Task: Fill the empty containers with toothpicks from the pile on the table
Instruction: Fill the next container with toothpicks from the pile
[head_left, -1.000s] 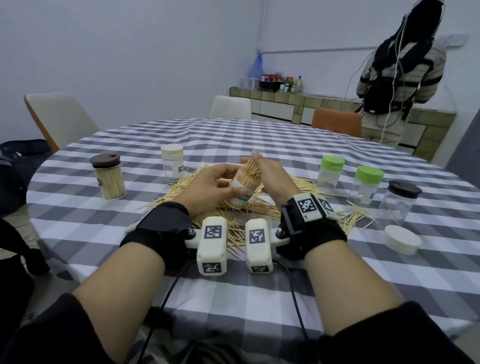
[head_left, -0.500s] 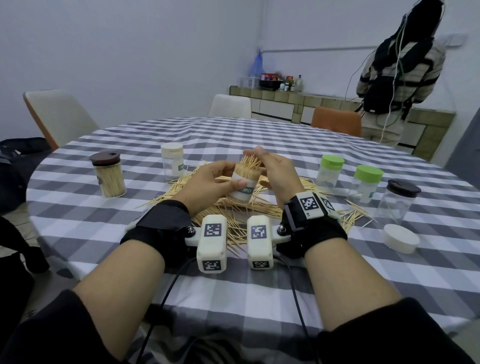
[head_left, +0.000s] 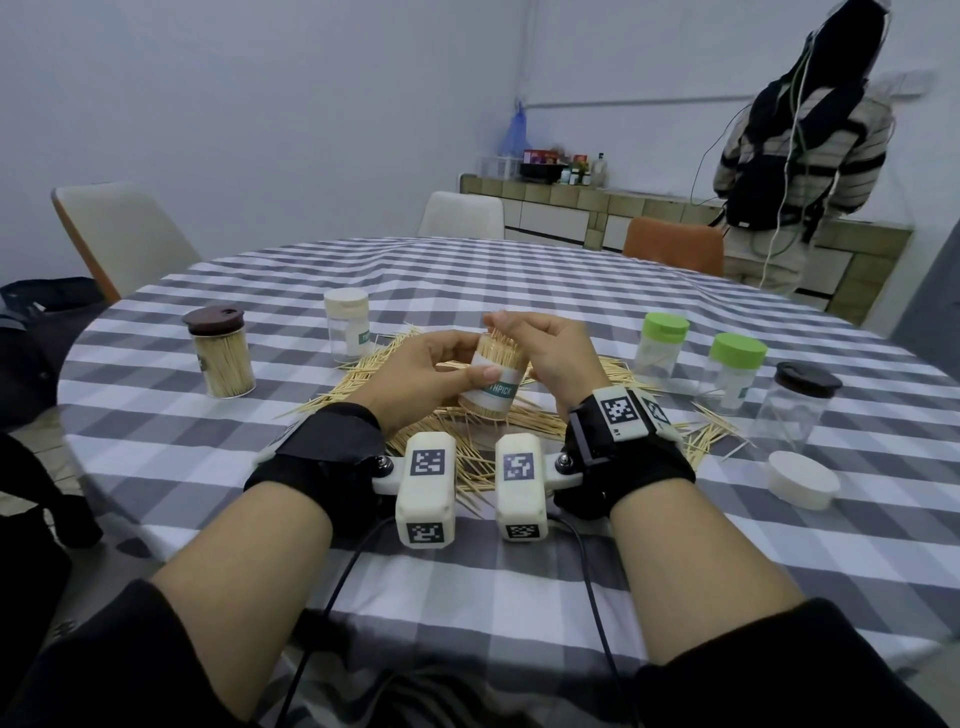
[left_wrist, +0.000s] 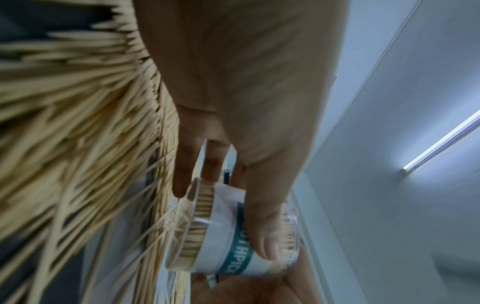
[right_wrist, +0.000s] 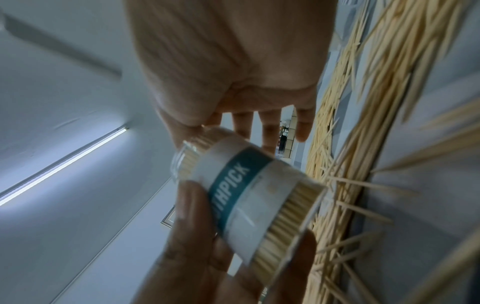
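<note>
Both hands meet over the pile of toothpicks on the table, and between them sits the container I am filling. My left hand wraps its labelled body, thumb across the front and fingers curled round the far side, so that grip is closed firmly on it. My right hand sits at the open mouth, fingers bent over the picks that stick out of the top; whether they pinch any or only press on the tips I cannot tell.

What the next move turns on, I judge, is the container's long axis: it leans with its mouth up and away from me toward my right fingertips, its base down toward the pile just under my left palm. The picks inside run along that same axis, so they should be pushed straight down it. The right hand is nearer the mouth; the left only steadies.

Several other containers stand well apart on either side, and a loose white lid lies out beyond my right wrist
</note>
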